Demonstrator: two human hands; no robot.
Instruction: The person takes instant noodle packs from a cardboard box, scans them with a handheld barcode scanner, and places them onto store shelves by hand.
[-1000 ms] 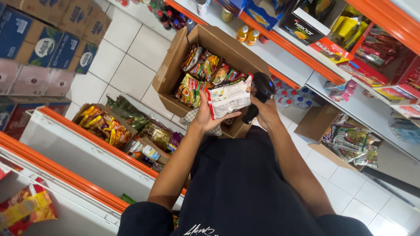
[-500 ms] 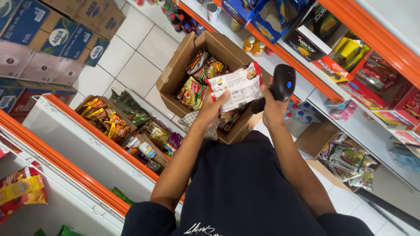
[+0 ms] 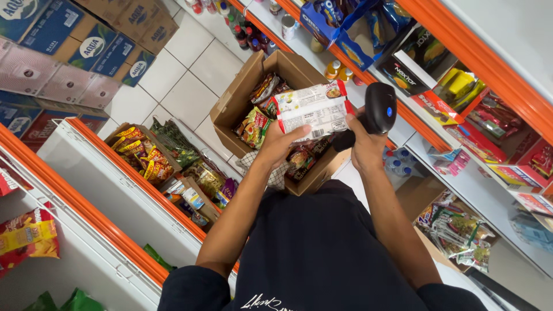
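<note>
While in left hand [image 3: 280, 145], packet [image 3: 314, 112] crosswise

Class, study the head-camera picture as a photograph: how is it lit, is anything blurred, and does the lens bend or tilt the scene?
Head view: even, bright indoor light with soft shadows; the white noodle packet in the left hand and the black barcode scanner in the right hand look sharp; the orange-edged shelves run diagonally, so the frame is strongly tilted with wide-angle stretch at the edges.

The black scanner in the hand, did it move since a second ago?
Yes. The black scanner in the right hand has swung out from behind the white noodle packet, off the open cardboard box toward the orange-edged shelf.
</note>
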